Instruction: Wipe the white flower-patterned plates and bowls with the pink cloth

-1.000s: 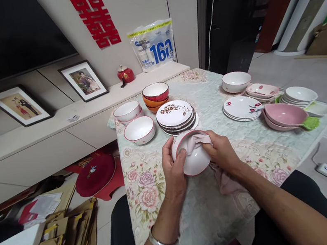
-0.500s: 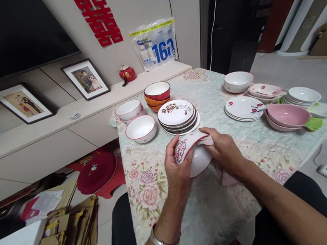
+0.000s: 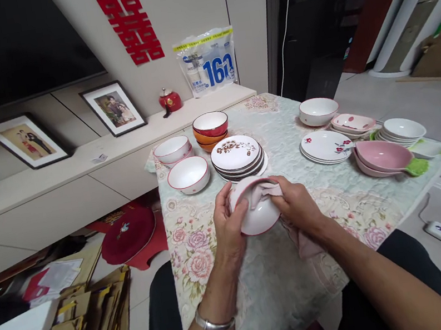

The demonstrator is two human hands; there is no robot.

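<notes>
A white bowl with a red rim (image 3: 261,219) is tilted above the near part of the table, its inside turned toward me. My left hand (image 3: 227,220) grips its left side, thumb over the rim. In my right hand (image 3: 297,200) is a pale pink cloth (image 3: 263,191), bunched against the bowl's inner wall, with a loose end hanging below. The right fingertips are partly hidden behind cloth and bowl. Just beyond the hands stands a stack of plates (image 3: 235,152), the top one with a brown flower pattern.
White bowls (image 3: 189,175) and red and orange bowls (image 3: 210,124) stand at the back left. To the right are flowered plates (image 3: 325,146), pink dishes (image 3: 383,154), small white bowls (image 3: 404,128) and a large bowl (image 3: 318,111). A flowered tablecloth (image 3: 200,247) covers the table.
The bowl has turned so that its inside now faces me. The cloth has moved from the rim into the bowl. Both hands have shifted slightly left.
</notes>
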